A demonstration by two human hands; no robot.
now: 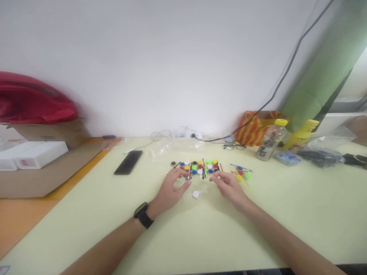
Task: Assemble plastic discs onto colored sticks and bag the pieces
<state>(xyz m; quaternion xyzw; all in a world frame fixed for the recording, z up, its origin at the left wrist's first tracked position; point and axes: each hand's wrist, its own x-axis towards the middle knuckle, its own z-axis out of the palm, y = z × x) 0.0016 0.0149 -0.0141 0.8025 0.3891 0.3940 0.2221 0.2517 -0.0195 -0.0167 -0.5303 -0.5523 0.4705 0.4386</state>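
The grid of coloured discs (200, 168) lies near the middle of the tabletop (200, 236). The discs are in short rows with thin coloured sticks (203, 170) between them. I think the sticks are there as borders, so that each block of discs keeps its shape.

Both hands are at the near edge of this grid. The left hand (172, 189) is at about 8 o'clock from it, with its forearm low over the tabletop, probably for steadiness. Its fingers (183, 173) are curled, with a narrow gap to the thumb, and the tips are at the grid's left corner. The right hand (229, 186) is at about 4 o'clock, and its fingers (215, 175) come close together at the right corner. Whether either hand pinches a piece I cannot tell, since the pieces are very small.

One white disc (195, 194) lies alone at 6 o'clock from the grid, between the two hands and touching neither.

Further out, a loose pile of discs and sticks (241, 172) is at 3 o'clock and a black smartphone (128, 162) at 9 o'clock.
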